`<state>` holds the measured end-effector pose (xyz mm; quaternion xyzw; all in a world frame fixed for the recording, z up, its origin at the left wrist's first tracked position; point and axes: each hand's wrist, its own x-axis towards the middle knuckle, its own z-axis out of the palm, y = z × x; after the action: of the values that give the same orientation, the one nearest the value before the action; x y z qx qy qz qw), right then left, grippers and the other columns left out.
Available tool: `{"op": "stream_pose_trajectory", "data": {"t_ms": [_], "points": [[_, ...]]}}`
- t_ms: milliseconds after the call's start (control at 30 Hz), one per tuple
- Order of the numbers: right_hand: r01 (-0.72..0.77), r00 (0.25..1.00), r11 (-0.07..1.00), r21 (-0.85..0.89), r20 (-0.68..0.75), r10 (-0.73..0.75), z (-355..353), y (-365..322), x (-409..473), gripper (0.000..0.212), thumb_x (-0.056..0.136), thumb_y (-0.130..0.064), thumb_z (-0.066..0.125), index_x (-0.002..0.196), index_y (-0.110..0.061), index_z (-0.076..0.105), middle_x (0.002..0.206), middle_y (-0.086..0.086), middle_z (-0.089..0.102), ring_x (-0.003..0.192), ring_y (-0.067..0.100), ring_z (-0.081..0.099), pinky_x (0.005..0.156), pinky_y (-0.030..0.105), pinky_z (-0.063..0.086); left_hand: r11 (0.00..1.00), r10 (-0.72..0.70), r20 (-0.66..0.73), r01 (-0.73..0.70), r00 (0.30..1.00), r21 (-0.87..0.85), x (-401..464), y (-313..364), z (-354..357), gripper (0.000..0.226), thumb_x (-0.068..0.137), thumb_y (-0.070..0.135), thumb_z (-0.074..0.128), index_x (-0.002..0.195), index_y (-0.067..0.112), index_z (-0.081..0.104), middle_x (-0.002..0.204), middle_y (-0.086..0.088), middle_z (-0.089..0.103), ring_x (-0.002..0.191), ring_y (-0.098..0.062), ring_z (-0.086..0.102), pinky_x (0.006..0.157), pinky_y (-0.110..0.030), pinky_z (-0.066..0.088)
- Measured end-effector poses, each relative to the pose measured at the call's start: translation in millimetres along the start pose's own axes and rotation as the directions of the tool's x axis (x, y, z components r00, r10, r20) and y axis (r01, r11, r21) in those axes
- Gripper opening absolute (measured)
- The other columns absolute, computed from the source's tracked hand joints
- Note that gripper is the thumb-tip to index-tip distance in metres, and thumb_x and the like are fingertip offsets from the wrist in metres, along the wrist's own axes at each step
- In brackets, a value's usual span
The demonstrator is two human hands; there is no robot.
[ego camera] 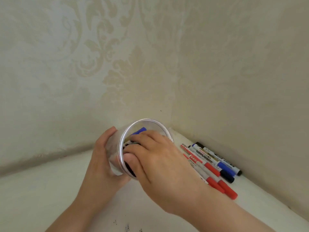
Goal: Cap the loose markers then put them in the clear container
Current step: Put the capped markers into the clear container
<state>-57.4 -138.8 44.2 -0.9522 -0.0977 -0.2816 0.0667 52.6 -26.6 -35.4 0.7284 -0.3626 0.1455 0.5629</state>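
Right in a corner, a white tabletop meets two patterned walls. Left hand wraps the tilted clear container. Right hand reaches inside, fingers curled on markers there. About seven capped markers lie beside it.

Corner setting: worktop and papered walls
White worktop, a few small dark specks on its near edge; two walls meeting at a corner behind it, covered in pale cream damask-pattern wallpaper.
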Motion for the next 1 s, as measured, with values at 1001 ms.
{"op": "stream_pose_trajectory", "data": {"t_ms": [1001], "points": [[-0.409, 0.713, 0.733, -0.544, 0.311, 0.629, 4.0, 68.3, -74.9, 0.024, 0.09, -0.023, 0.042, 0.113, -0.016, 0.041, 0.113, 0.001, 0.059, 0.101, 0.022, 0.06, 0.064, 0.027, 0.037, 0.996, -0.039, 0.102, 0.047, 0.994, -0.077, 10.2, -12.9, -3.1, 0.11, 0.045, 0.025, 0.091, 0.136, 0.028, 0.031, 0.136, 0.007, 0.045, 0.118, -0.014, 0.053, 0.096, -0.046, 0.046]]}}
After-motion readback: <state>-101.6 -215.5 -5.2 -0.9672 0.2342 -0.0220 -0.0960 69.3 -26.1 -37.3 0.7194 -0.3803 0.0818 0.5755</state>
